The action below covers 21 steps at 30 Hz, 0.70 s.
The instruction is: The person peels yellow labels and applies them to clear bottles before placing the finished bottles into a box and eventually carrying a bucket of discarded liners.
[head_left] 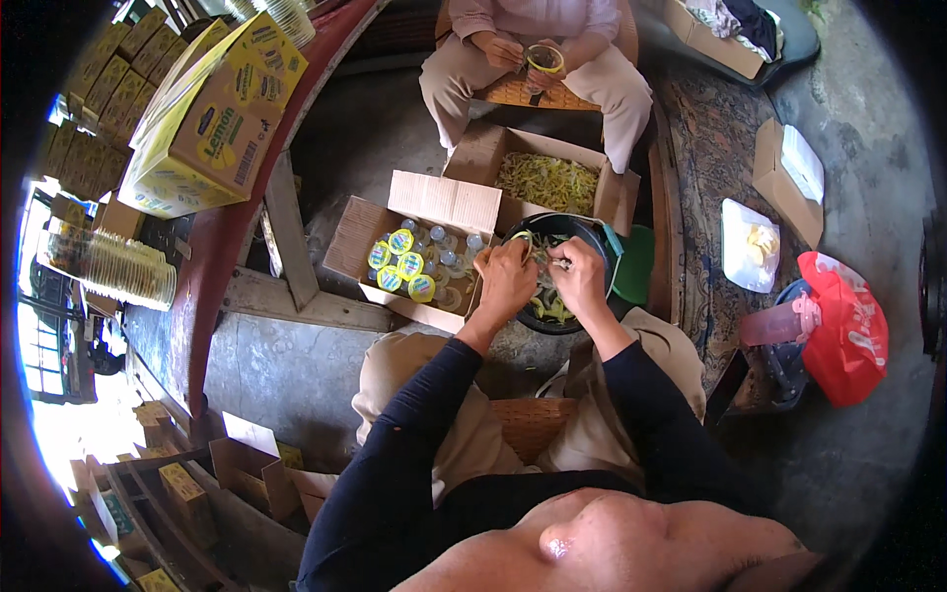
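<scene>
My left hand (pixel 506 277) and my right hand (pixel 578 278) are side by side over a black bowl (pixel 584 231) that holds yellow-green strips. Both hands pinch strips of that stuff, and the right fingers seem closed on a small clear cup, though it is hard to make out. Just left of the bowl, an open cardboard box (pixel 355 237) holds several small sealed cups with yellow and blue lids (pixel 400 262) and several unsealed clear ones.
Across from me a seated person (pixel 538 49) holds a clear cup over a second box of yellow strips (pixel 548 182). Yellow cartons (pixel 212 118) and stacked clear cups (pixel 123 268) sit on a dark bench at left. A red bag (pixel 846 335) and white bags lie at right.
</scene>
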### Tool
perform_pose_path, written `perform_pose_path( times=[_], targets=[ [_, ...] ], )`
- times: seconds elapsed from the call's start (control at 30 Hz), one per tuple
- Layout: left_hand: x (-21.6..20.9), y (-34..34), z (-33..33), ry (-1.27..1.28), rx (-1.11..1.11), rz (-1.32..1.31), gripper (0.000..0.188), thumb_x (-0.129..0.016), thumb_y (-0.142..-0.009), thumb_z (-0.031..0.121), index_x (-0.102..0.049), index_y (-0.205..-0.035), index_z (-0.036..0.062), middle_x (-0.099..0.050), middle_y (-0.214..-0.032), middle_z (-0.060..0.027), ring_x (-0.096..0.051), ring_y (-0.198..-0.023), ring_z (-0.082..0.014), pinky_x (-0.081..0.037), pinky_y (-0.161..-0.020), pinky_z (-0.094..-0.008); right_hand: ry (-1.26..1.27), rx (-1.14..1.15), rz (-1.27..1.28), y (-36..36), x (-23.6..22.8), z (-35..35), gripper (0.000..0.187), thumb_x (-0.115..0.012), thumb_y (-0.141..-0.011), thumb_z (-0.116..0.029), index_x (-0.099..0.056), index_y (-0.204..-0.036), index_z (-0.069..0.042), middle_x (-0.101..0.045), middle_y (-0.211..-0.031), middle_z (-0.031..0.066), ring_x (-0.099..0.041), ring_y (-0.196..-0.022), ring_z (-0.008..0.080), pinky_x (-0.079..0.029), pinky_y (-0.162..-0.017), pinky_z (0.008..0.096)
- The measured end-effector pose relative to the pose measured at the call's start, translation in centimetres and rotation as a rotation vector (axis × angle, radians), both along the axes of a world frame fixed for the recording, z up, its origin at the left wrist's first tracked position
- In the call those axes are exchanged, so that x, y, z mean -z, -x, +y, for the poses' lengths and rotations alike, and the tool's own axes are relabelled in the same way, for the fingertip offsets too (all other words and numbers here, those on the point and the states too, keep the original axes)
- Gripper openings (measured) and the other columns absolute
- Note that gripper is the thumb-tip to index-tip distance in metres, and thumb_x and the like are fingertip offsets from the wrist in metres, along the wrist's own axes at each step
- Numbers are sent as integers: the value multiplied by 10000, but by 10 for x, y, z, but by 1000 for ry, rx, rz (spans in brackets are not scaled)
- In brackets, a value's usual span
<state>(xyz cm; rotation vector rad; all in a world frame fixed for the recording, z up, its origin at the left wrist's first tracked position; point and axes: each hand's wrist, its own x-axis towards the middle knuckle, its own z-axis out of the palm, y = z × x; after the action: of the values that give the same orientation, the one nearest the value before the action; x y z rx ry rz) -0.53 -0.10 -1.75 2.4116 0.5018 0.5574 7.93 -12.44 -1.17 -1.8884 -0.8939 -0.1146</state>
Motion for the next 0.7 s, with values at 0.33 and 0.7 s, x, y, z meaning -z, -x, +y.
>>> perform_pose_path(
  times=[0.33, 0.7],
  targets=[
    [-3, -4, -6, -115, -19, -143, 64, -594, -845, 132, -629, -857, 80, -620, -847, -61, -579, -868, -252, -317, -873, -449, 149, 71, -235, 11, -9, -7, 237, -712, -603, 9, -603, -803, -53, -562, -814, 95, -572, -827, 319, -418, -738, 425],
    [-7, 3, -19, -31, 33, -117, 93, -585, -863, 128, -653, -889, 70, -659, -870, -64, -615, -903, -266, -292, -966, -479, -2, 104, -18, -9, 11, 1, 130, -699, -669, 7, -620, -771, -4, -584, -743, 144, -598, -721, 351, -463, -647, 416]
  ],
)
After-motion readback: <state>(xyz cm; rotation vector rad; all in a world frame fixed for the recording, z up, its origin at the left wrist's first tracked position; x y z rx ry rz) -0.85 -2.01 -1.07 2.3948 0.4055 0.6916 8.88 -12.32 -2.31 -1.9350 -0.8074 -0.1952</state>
